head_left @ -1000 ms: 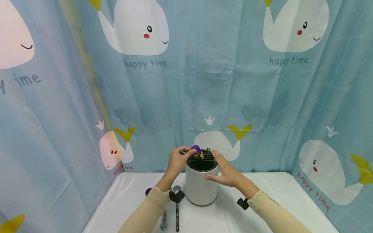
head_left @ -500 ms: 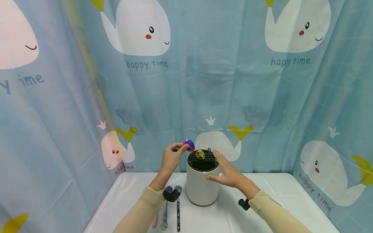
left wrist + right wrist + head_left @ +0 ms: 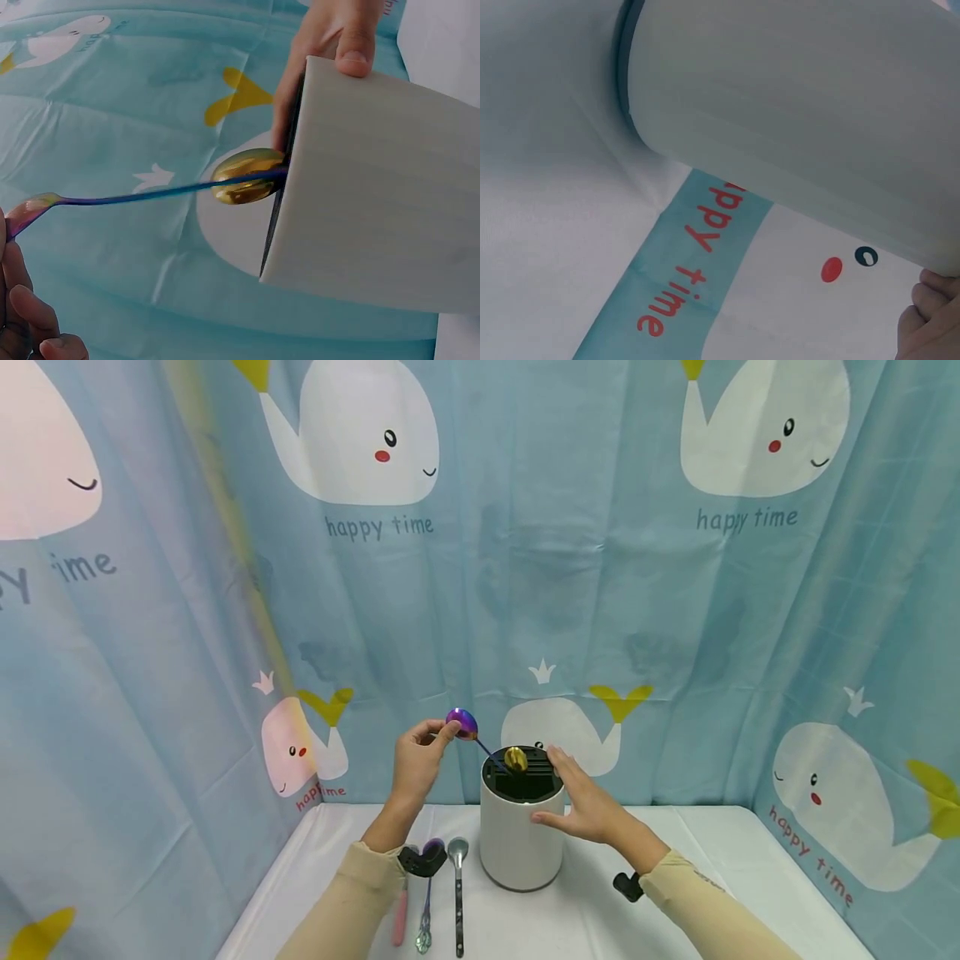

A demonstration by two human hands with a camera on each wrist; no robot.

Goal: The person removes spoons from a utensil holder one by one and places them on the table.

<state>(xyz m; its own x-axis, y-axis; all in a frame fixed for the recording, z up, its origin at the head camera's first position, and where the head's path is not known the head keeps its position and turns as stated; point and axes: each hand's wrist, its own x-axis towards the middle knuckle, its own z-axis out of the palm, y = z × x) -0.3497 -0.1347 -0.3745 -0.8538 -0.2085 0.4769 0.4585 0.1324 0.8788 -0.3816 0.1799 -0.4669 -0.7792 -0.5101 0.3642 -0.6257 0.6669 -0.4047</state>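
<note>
My left hand point(image 3: 420, 764) pinches an iridescent purple spoon point(image 3: 462, 723) by its bowl, left of and above a white cylindrical utensil holder point(image 3: 521, 843). In the left wrist view the spoon's thin handle point(image 3: 142, 197) slants into the holder's slotted black top, its end hidden there. A gold spoon point(image 3: 516, 758) stands in the same top with its bowl showing. My right hand point(image 3: 588, 806) rests on the holder's right side, fingers extended at the rim and thumb against the front. In the right wrist view only some fingers show, beside the holder's wall point(image 3: 795, 120).
Left of the holder, on the white-covered table point(image 3: 600, 918), lie a dark-handled spoon point(image 3: 459, 893), a purple spoon with a greenish handle end point(image 3: 424, 918) and a pink-handled utensil point(image 3: 401, 918) partly behind my wrist. A blue whale-print curtain point(image 3: 480, 610) hangs behind.
My left hand has moved left and up with the purple spoon, drawing out more of its handle and uncovering the gold spoon. My right hand has stayed on the holder.
</note>
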